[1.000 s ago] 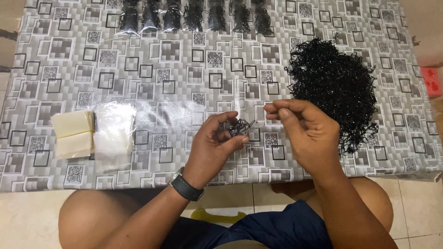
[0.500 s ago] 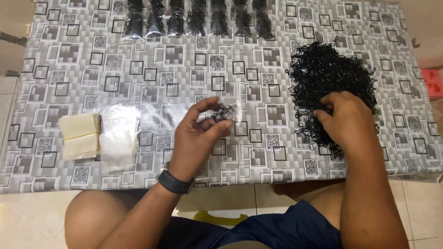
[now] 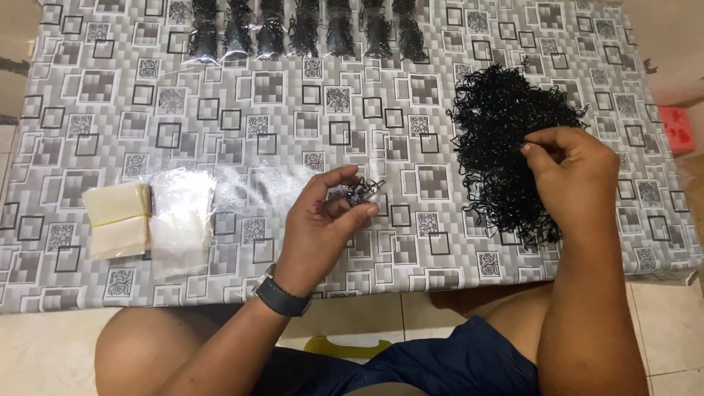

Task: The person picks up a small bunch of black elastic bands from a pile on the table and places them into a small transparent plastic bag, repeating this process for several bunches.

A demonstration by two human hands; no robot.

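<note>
My left hand (image 3: 323, 224) hovers over the table's front middle, fingers pinched on a small bunch of black elastic bands (image 3: 361, 191). My right hand (image 3: 576, 172) rests on the near side of a big loose pile of black bands (image 3: 506, 125) at the right, its fingertips pinching into the pile; whether a band is between them I cannot tell. A dark watch sits on my left wrist (image 3: 282, 297).
A table covered with a grey square-patterned cloth (image 3: 220, 117). A stack of clear small bags (image 3: 180, 216) and cream-coloured cards (image 3: 117, 218) lies at the front left. Several filled bags of black bands (image 3: 304, 29) line the far edge. A red object (image 3: 678, 128) shows at the right.
My right hand went from beside the left hand to the pile on the right and now picks at it. My left hand stays put with the bunch.
</note>
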